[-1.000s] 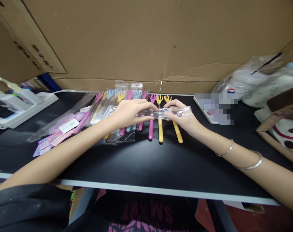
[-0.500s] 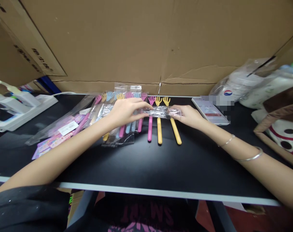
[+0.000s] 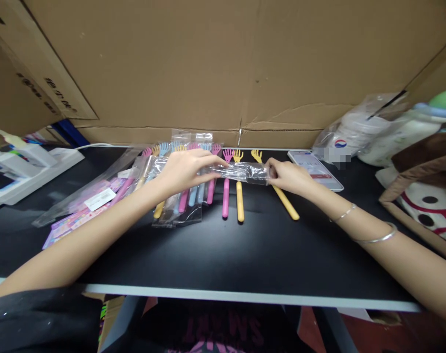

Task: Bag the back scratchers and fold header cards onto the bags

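- The right hand was closed on 1 end of a crinkled, clear plastic strip, which hid part of a slanted yellow stick.
- The left hand curled about the other end; I could not tell whether it gripped.
- Beneath lay 1 pink stick, hand-ended.
- Clear bags, partly hidden, held similar sticks.

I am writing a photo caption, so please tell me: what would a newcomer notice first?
Probably the clear plastic between the left hand and right hand, over loose pink and yellow hand-topped sticks on the black table. Next, left of these, the colourful bagged sticks, partly hidden by the left hand.
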A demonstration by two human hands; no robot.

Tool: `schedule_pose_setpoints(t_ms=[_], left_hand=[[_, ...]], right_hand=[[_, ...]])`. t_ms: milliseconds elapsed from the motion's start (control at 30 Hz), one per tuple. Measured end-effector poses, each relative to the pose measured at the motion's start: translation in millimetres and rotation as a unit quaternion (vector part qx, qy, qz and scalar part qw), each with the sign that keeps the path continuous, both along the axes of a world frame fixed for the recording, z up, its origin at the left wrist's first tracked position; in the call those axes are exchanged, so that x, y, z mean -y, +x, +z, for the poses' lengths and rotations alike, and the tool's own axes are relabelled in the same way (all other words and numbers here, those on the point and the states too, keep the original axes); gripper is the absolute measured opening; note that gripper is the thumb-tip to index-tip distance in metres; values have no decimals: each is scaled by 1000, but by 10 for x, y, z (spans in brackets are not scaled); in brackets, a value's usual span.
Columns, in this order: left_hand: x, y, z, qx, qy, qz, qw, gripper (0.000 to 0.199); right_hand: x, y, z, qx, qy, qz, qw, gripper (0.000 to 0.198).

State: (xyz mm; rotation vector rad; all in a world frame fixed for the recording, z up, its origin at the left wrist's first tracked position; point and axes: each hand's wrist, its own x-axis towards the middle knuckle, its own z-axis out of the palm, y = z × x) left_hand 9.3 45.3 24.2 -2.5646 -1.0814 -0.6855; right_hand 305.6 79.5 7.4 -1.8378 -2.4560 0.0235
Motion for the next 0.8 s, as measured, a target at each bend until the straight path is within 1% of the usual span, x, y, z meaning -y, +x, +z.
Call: schedule_pose_setpoints(t_ms=[133,200,267,333,400,467,533,600,800], left_hand=[[-27,-38,15,-3,5,10,1000,28],[-43,-56,25,4,7,16,1000,29],[-58,-72,36,10,6,21,1000,30],[-69,-84,48,14,4,26,1000,29],[-78,-93,59,16,1,31,999,29],[-85,-101,68,17,-6,38,999,28],[-94,-113,73,18,-14,49,999,28],[-105,-130,77,16,-20,55,998,28],[-131,-179,81,4,-38,48,998,30]], right_hand=[[-70,93,3,-38,-11,20,999,28],[-107,143,24,-77,-40,42,995,32],[-131,190,72,-135,-95,63,984,35],[-137,239,148,-186,-160,72,967,36],[-127,298,244,-215,-214,84,949,38],[-113,373,340,-221,-245,106,938,44],[-109,455,416,-228,-258,118,932,50],[-120,529,460,-236,-269,129,925,51],[-202,622,444,-249,-266,143,920,51]])
